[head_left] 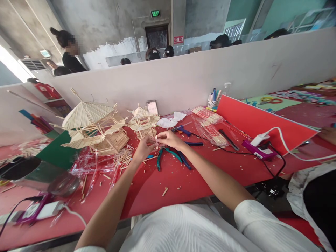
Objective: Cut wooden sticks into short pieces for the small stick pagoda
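Observation:
Above the red table, my left hand [143,148] and my right hand [172,139] meet fingertip to fingertip. Both are closed in a pinch on a small piece of wooden stick [156,139], mostly hidden by the fingers. Just below them lie green-handled pliers [159,159] and dark blue-handled pliers [184,160]. A small pagoda model of wooden sticks [143,120] stands right behind my hands. To its left is a larger stick pavilion [96,126] with a sloped roof. Loose short sticks [125,156] lie beside my left wrist.
A blue glue gun [183,131] with a cord lies behind my right hand. Packs of sticks [214,132], a red board [265,122] and a purple power strip [258,149] are to the right. A clear jar [63,182] lies at left. A grey partition [183,80] closes the back.

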The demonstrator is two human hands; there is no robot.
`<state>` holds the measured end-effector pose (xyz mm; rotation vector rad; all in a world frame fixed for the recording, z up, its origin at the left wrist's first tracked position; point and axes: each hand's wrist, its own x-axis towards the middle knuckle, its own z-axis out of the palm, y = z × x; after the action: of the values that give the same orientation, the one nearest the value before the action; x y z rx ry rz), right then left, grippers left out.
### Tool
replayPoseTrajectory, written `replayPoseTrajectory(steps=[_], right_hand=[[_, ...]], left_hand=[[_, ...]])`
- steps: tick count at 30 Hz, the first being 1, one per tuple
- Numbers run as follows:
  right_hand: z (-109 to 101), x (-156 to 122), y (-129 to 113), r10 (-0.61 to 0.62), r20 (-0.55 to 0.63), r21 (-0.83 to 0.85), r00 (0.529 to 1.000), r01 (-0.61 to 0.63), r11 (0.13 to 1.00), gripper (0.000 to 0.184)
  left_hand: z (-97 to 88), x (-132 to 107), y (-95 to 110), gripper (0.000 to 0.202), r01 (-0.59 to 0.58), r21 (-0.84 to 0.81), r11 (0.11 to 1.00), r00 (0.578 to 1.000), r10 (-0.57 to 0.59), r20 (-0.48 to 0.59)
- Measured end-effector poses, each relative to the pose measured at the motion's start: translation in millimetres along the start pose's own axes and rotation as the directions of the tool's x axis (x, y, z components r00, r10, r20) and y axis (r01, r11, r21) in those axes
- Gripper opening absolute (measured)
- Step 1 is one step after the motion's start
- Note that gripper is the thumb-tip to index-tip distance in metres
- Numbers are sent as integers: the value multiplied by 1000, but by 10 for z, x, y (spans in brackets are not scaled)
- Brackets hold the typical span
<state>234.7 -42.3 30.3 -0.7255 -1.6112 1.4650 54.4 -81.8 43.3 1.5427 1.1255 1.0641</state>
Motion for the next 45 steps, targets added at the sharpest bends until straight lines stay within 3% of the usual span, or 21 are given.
replayPoseTrajectory(steps=[15,26,33,45], right_hand=[[17,6,11,21,-65,-15,998,-22,1000,29],[-11,29,44,1,-34,-35,999,-2,999,27],[-7,36,56,-19,-43,-71,999,16,997,28],[-14,45,81,-27,-42,-71,999,24,997,33]], left_hand=[[-30,19,-32,44,6,2,1000,1000,-6,28],[1,-10,-41,51,101,-156,983,993,-90,74],[2,15,-56,51,157,-145,977,985,-143,98],[-13,11,-32,48,157,-143,977,985,-145,89]])
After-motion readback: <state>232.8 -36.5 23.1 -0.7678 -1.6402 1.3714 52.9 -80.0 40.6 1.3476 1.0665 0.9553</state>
